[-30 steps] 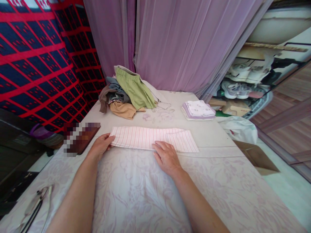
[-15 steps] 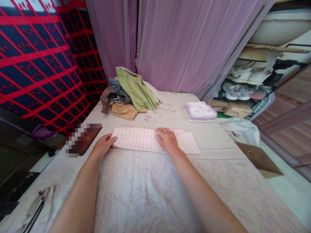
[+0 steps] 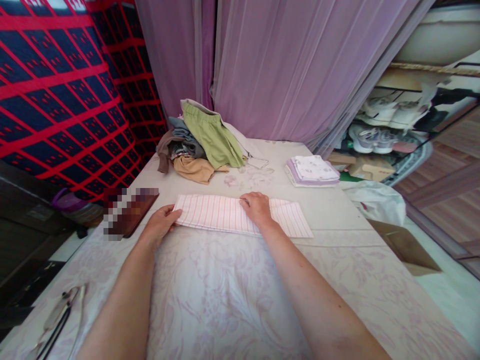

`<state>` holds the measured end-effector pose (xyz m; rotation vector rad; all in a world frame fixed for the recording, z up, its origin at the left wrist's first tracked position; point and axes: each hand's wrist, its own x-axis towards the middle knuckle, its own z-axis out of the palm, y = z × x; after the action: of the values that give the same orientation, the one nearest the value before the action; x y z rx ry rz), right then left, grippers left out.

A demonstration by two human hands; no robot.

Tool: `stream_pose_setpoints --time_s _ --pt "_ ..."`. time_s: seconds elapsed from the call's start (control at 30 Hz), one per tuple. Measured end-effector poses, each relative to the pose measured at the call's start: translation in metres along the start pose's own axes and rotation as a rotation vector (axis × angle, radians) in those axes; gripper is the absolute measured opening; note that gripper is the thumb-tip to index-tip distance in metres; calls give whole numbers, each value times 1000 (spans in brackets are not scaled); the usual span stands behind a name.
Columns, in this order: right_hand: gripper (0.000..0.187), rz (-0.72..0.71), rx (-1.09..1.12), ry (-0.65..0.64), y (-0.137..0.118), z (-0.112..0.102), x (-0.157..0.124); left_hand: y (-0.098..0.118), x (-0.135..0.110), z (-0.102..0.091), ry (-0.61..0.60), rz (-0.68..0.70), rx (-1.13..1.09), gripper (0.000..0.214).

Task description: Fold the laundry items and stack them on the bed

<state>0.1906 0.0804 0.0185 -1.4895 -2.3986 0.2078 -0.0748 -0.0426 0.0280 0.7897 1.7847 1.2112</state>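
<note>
Right hand has crossed the striped cloth, grip unclear; left hand's fingers pinch one end. Stack is folded, heap by the bench's far-left corner isn't.

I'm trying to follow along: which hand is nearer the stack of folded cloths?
Right. The right hand, on the pink-striped cloth, is left of the folded stack and nearer the camera; the left hand, at the cloth's left end, is farther.

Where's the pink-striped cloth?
In the head view, the cloth lies centrally on the floral sheet, the left hand pinching its left end, the right hand over its middle.
</note>
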Motion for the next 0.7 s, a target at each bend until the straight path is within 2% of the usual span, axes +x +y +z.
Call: stream_pose_setpoints --time_s 0.13,0.2,0.27,0.4,0.6,0.7 --pt "32 -146 82 103 -9 -1 -26 0 0 0 1 10 16 50" --pt "36 -247 111 62 -14 2 -42 -1 0 0 11 3 31 49" --pt "42 -299 88 -45 -18 6 -53 -3 2 -1 19 -6 41 49" --pt "50 -271 13 -222 -23 10 -58 -7 5 -4 -28 -3 25 52" --pt "55 -259 34 -182 -42 6 -65 -5 4 -6 -67 -4 -10 53" --pt "56 -326 72 -261 -54 11 -71 -2 2 -7 -113 7 -15 53"
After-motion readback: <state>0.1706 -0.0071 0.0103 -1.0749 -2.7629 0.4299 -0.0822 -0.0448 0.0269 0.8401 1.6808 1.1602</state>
